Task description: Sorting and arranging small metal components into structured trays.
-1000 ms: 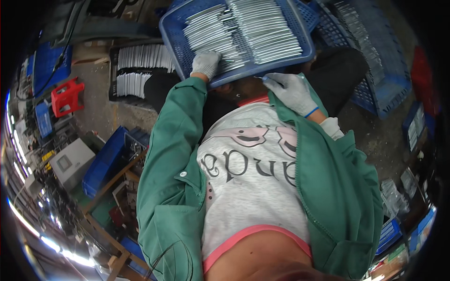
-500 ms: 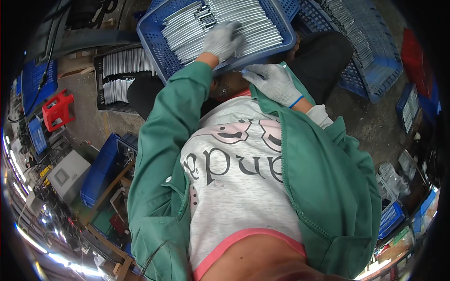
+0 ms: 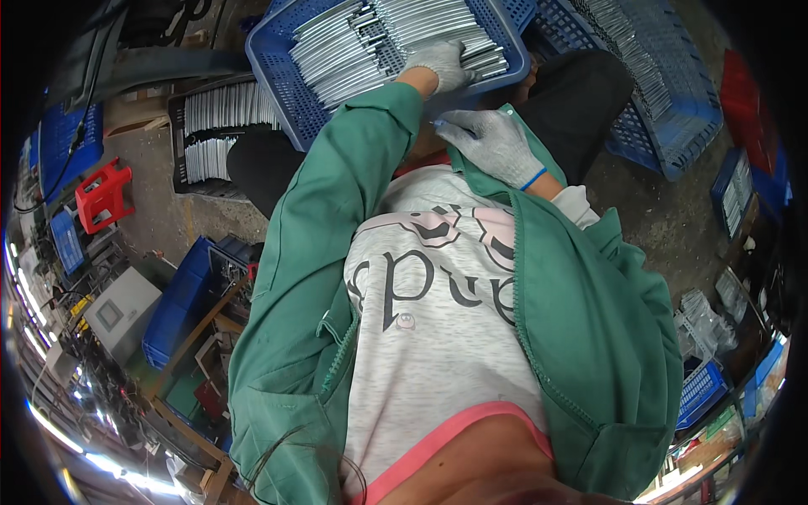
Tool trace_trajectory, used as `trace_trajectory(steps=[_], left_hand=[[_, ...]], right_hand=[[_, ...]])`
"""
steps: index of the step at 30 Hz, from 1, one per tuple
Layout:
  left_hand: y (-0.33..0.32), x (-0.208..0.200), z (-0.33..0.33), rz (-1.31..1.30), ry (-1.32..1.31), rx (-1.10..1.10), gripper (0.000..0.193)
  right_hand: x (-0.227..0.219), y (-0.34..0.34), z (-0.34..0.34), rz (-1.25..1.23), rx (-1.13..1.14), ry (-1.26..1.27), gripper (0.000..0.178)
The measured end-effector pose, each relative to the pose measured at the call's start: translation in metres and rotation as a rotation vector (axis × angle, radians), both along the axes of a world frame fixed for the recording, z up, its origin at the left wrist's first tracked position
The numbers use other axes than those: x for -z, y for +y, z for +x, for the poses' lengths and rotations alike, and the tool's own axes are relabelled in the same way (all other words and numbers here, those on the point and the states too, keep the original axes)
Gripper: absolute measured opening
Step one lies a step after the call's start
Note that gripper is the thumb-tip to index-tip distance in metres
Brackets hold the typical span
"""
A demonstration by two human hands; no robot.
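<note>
A blue perforated plastic basket [image 3: 271,88] in front of me holds rows of thin silvery metal rods [image 3: 337,63]. My left hand [image 3: 439,66], in a pale knit glove, reaches over its near side and rests on the rods in the right-hand part. Its fingertips are turned down and hidden, so their grip does not show. Just outside the basket's near edge is my right hand [image 3: 498,153], gloved too, with a blue cuff band. Thumb and forefinger come together in a pinch. A small bluish bit shows at their tips, too small to name.
Another blue basket [image 3: 673,164] with similar rods stands at the right. A black crate [image 3: 178,160] of rods lies on the left, beyond my knee. Further left are a red plastic stool [image 3: 103,198] and a blue bin [image 3: 172,324]. A grey bar [image 3: 168,69] extends toward the basket.
My left hand has moved right and slightly nearer across the rods, uncovering those at the middle. My right hand has barely moved and keeps its pinch.
</note>
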State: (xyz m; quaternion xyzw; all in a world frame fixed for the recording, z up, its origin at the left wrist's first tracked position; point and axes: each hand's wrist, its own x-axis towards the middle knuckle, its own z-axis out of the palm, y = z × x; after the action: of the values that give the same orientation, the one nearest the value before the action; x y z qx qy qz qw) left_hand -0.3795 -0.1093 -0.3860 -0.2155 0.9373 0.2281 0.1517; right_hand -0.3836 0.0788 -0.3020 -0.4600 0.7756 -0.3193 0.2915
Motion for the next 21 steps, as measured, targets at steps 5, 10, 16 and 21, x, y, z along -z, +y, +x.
trace_trajectory(steps=[5, 10, 16, 21], left_hand=[[0.0, -0.008, -0.004, 0.263, -0.019, -0.015, 0.072], [0.015, -0.009, 0.001, 0.312, 0.041, -0.022, 0.07], [0.006, 0.019, 0.002, 0.391, 0.169, -0.118, 0.06], [0.003, -0.021, -0.001, 0.373, 0.127, -0.142, 0.045]], right_hand=[[-0.008, -0.002, 0.0, 0.108, -0.017, -0.015, 0.036], [-0.002, 0.001, 0.001, 0.097, -0.01, -0.003, 0.035], [-0.004, -0.006, 0.004, 0.137, -0.045, 0.04, 0.034], [-0.003, -0.008, 0.003, 0.157, -0.098, 0.1, 0.034]])
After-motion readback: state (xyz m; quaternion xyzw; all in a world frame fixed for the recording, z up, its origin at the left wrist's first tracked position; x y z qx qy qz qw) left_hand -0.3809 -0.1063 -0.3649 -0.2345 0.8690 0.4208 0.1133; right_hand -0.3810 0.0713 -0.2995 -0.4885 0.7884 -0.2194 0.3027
